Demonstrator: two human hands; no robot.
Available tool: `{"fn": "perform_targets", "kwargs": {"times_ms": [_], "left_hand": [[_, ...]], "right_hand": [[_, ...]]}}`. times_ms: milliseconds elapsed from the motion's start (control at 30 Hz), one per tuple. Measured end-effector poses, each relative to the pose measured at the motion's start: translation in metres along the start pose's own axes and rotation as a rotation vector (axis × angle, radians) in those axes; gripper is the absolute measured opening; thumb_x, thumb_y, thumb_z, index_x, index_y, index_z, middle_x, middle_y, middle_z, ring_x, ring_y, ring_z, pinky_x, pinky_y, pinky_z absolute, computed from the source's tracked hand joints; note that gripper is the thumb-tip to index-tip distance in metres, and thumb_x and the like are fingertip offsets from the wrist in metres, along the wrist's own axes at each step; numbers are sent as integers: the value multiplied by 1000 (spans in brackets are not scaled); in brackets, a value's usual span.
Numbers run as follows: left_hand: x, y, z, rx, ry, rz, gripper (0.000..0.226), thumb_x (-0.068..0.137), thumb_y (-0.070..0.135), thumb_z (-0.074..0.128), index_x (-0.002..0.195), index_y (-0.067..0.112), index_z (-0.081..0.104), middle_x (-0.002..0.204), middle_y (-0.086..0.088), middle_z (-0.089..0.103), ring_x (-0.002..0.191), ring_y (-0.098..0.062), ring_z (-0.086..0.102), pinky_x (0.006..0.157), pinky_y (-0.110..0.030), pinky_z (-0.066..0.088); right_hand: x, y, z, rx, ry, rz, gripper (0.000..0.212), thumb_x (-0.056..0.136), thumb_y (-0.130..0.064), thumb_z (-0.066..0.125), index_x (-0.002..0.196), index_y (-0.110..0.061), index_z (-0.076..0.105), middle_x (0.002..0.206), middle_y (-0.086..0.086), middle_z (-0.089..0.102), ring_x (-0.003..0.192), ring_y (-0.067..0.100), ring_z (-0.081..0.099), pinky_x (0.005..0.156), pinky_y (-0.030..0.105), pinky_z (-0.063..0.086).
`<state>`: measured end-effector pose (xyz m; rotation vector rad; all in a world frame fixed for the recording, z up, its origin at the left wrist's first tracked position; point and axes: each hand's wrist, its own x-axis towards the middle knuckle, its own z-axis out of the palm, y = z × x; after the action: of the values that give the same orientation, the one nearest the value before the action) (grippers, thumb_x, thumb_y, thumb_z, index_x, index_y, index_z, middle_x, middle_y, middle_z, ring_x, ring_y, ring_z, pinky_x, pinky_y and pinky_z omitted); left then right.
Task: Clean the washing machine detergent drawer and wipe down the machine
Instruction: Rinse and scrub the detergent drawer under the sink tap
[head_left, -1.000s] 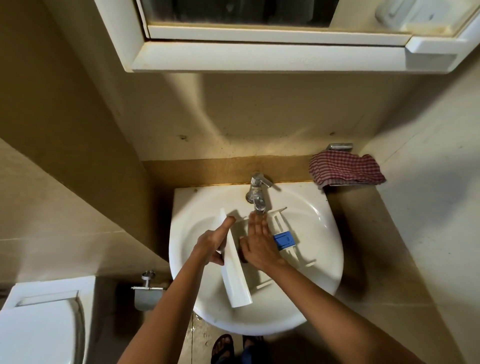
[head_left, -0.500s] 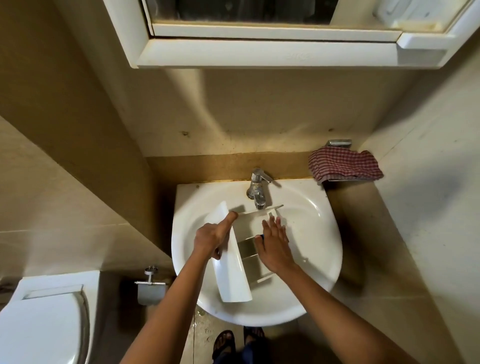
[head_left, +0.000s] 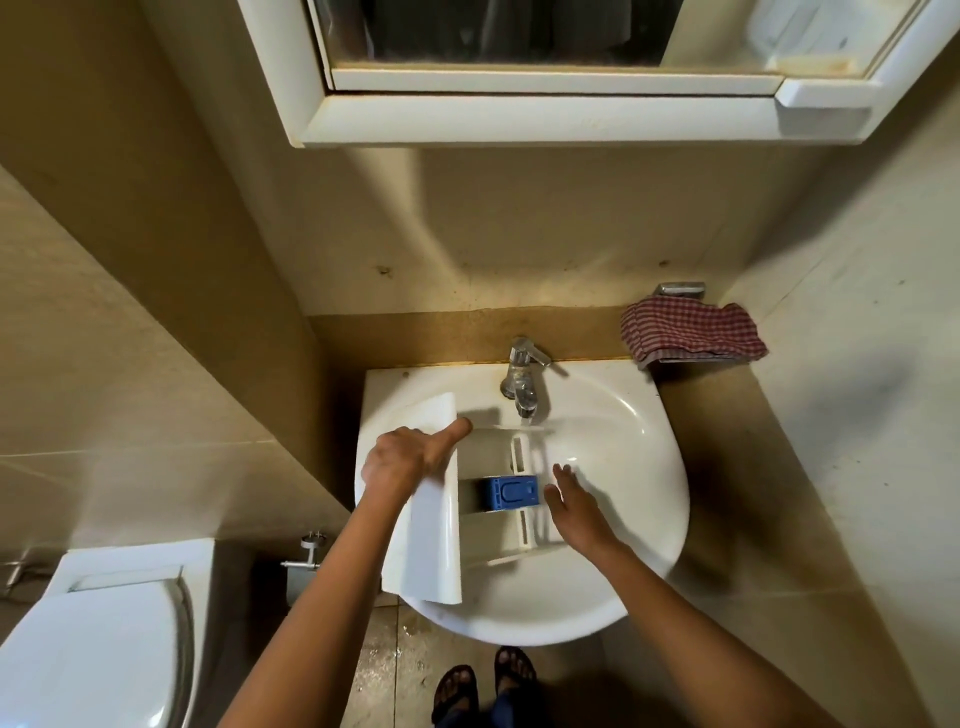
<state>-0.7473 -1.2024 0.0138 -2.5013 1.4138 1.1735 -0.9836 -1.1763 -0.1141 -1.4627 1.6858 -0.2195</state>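
The white detergent drawer (head_left: 434, 540) lies in the round white sink (head_left: 634, 467), under the chrome tap (head_left: 522, 382). Its curved front panel points to the left and its compartments face up. A blue insert (head_left: 511, 491) sits in the middle compartment. My left hand (head_left: 410, 457) grips the front panel, thumb stretched along its top edge. My right hand (head_left: 571, 506) hovers at the drawer's right side with straight fingers and holds nothing.
A red checked cloth (head_left: 691, 330) lies on the ledge right of the sink. A mirror cabinet (head_left: 545, 114) hangs above. To the lower left stand a toilet (head_left: 98, 654) and a paper holder (head_left: 306, 558). My sandalled feet (head_left: 483, 686) show below the sink.
My right hand has left the drawer's compartments and moved right, uncovering the blue insert. My left hand keeps its hold on the front panel.
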Motion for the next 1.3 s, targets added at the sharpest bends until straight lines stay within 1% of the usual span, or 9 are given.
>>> {"fn": "perform_targets", "kwargs": {"times_ms": [167, 333, 433, 533, 733, 933, 1033, 1167, 1300], "left_hand": [[9, 4, -3, 67, -71, 90, 89, 65, 91, 34, 79, 8, 61, 73, -13, 64, 74, -28, 67, 67, -28, 48], [21, 15, 3, 44, -197, 102, 78, 67, 88, 44, 86, 13, 54, 84, -14, 66, 72, -29, 70, 88, -35, 54], [34, 25, 6, -57, -266, 89, 85, 65, 83, 52, 105, 8, 57, 103, -13, 64, 76, -32, 69, 83, -36, 57], [39, 34, 11, -191, -388, 50, 98, 67, 83, 53, 127, 6, 54, 121, -16, 60, 96, -38, 64, 84, -42, 57], [40, 36, 37, -310, -480, -15, 109, 71, 92, 24, 147, 15, 37, 143, -18, 45, 119, -36, 51, 95, -44, 45], [50, 35, 58, -392, -472, 26, 90, 88, 75, 27, 151, 10, 28, 157, -11, 27, 141, -32, 31, 115, -44, 25], [55, 37, 67, -303, -451, 162, 71, 98, 60, 28, 147, 9, 36, 154, -11, 34, 139, -29, 34, 112, -36, 25], [61, 43, 72, -205, -372, 342, 33, 103, 34, 36, 113, 12, 59, 114, -5, 53, 107, -20, 49, 87, -24, 32], [69, 50, 74, -153, -296, 446, 40, 102, 36, 41, 124, 8, 62, 130, -5, 59, 120, -26, 52, 93, -26, 35]], "right_hand": [[-5, -21, -14, 212, 278, -93, 60, 93, -22, 58, 145, -8, 31, 148, 9, 38, 137, 23, 34, 107, 26, 28], [4, -35, -34, -86, 185, -351, 51, 91, -17, 60, 138, -12, 43, 141, 7, 47, 132, 21, 41, 103, 23, 34], [7, -41, -41, -243, 90, -352, 29, 96, -24, 51, 124, -18, 54, 110, 6, 67, 104, 26, 61, 82, 34, 49], [7, -43, -49, -401, 122, -284, 19, 98, -25, 44, 110, -18, 58, 92, 10, 69, 88, 32, 62, 66, 33, 44], [1, -39, -64, -665, 112, -210, 22, 98, -30, 41, 113, -24, 55, 105, 6, 68, 98, 31, 61, 74, 35, 46], [-4, -40, -82, -778, 104, -95, 28, 97, -27, 43, 120, -24, 58, 114, 4, 66, 102, 28, 62, 77, 29, 44], [-7, -43, -89, -837, 95, -40, 29, 95, -25, 43, 121, -21, 58, 117, 4, 65, 104, 25, 62, 77, 27, 43], [-7, -55, -97, -926, 94, 61, 29, 93, -18, 45, 119, -17, 59, 118, 4, 64, 106, 23, 61, 76, 25, 41], [-8, -67, -104, -997, 118, 133, 30, 94, -12, 44, 121, -14, 56, 121, 4, 62, 109, 22, 60, 77, 25, 42]]}}
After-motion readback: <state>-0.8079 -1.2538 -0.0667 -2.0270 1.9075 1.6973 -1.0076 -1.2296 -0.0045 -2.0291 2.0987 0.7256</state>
